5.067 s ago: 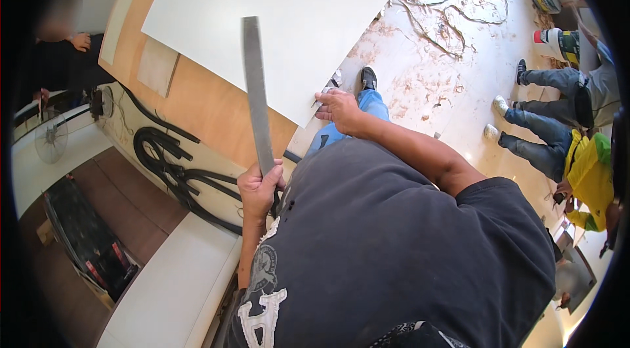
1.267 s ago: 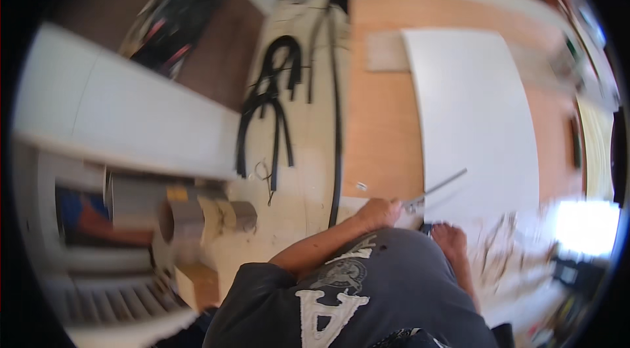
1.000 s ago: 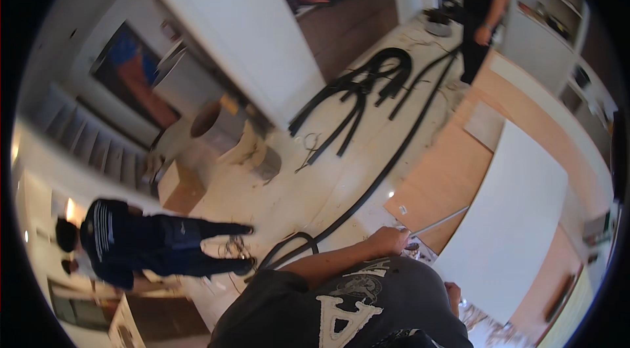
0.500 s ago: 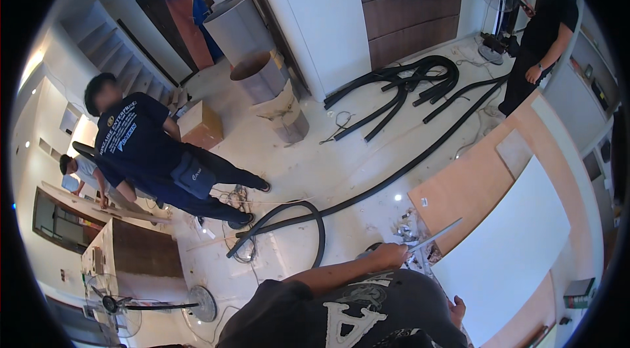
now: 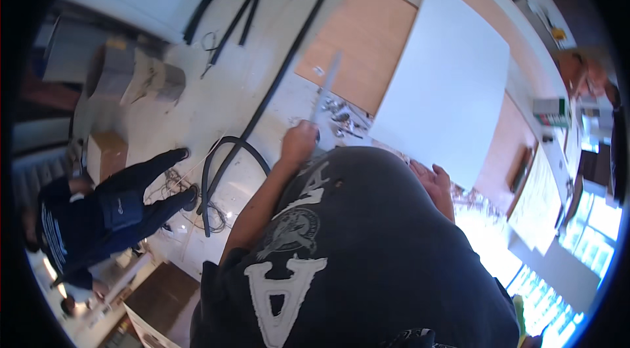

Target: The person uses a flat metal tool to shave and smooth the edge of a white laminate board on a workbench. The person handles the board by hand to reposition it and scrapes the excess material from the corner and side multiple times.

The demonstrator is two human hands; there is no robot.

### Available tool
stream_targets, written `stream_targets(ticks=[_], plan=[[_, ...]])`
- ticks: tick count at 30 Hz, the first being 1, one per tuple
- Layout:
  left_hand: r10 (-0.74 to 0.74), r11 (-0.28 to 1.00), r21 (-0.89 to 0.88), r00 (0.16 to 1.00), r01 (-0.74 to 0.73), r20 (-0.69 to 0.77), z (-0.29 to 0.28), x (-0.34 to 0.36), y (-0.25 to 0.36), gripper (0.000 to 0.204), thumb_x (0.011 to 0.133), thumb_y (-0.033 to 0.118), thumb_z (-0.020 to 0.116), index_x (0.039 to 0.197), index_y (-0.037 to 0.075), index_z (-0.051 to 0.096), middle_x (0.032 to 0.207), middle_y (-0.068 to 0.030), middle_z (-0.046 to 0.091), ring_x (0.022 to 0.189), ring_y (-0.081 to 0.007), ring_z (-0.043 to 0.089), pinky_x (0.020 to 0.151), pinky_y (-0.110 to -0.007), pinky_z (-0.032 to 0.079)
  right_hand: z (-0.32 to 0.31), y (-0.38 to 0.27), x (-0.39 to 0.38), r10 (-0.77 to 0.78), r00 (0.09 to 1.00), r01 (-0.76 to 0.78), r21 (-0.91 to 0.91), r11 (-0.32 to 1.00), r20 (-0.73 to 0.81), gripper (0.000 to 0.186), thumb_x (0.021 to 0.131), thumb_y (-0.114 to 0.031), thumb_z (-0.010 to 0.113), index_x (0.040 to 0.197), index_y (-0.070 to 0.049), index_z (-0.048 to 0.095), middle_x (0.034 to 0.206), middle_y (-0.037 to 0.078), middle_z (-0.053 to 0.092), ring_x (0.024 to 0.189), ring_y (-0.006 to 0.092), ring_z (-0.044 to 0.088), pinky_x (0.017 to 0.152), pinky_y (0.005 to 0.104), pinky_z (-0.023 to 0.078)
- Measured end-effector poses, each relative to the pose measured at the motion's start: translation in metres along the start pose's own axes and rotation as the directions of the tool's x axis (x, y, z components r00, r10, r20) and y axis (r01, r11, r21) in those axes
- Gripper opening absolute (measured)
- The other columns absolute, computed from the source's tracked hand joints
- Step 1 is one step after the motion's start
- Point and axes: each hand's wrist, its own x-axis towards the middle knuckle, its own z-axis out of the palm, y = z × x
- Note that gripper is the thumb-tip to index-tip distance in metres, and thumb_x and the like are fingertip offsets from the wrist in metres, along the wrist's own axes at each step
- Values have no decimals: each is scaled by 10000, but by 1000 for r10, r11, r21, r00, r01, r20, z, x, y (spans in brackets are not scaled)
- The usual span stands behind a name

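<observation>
My left hand (image 5: 300, 141) is closed round the lower end of a long, thin, grey blade-like strip (image 5: 328, 82). The strip points away from me and is blurred, so its exact kind is unclear. My right hand (image 5: 434, 181) is open, fingers loosely bent and apart, beside the near edge of a large white sheet (image 5: 446, 79). Whether it touches that edge cannot be told. Beneath the sheet lies a light-brown board (image 5: 364, 36). Small metal pieces and scraps (image 5: 342, 115) lie between the left hand and the sheet.
Black tubes (image 5: 289, 66) run along the floor at left, one looped near my left arm. A person in dark clothes (image 5: 118, 207) stands at the left. Beyond are a cardboard box (image 5: 108, 151) and a large roll (image 5: 111, 74). A green-and-white container (image 5: 551, 112) stands at right.
My view has swung to the right, so the sheet and board now sit nearer the middle. The strip, still in my left hand, points more steeply away from me.
</observation>
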Motion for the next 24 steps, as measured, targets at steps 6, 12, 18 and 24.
stream_targets(ticks=[6, 12, 18, 24], plan=[[-339, 876, -379, 940, 299, -42, -15, -25, -7, 370, 1004, 310, 485, 912, -41, 553, 599, -157, 600, 446, -257, 619, 453, -383, 494, -65, -41, -7, -223, 972, 228, 63, 972, -80, 666, 1021, -206, 326, 1567, 11, 12, 1648, 208, 106, 1518, 377, 154, 1215, 559, 188], [-425, 811, -472, 902, 344, -72, -8, -48, -23, 319, 1007, 257, 472, 866, -24, 522, 586, -115, 583, 394, -210, 578, 375, -344, 429, -60, -46, -25, -289, 957, 289, 50, 956, -21, 678, 1021, -229, 349, 1549, 51, 30, 1644, 235, 73, 1523, 371, 126, 1225, 534, 171], [-414, 825, -468, 903, 318, -116, 0, -59, -24, 310, 1006, 241, 467, 842, -19, 514, 574, -102, 573, 395, -200, 567, 384, -329, 421, -48, -44, -26, -279, 960, 277, 54, 959, 24, 709, 1020, -227, 360, 1547, 53, -24, 1646, 233, 19, 1525, 381, 100, 1228, 530, 161], [-320, 912, -306, 940, 273, -116, -6, -67, -20, 315, 1002, 237, 478, 826, -21, 516, 577, -96, 572, 403, -187, 566, 409, -330, 440, -57, -43, -22, -303, 951, 309, 119, 944, -65, 716, 1016, -236, 366, 1540, 76, -10, 1639, 241, 78, 1518, 388, 133, 1219, 548, 175]])
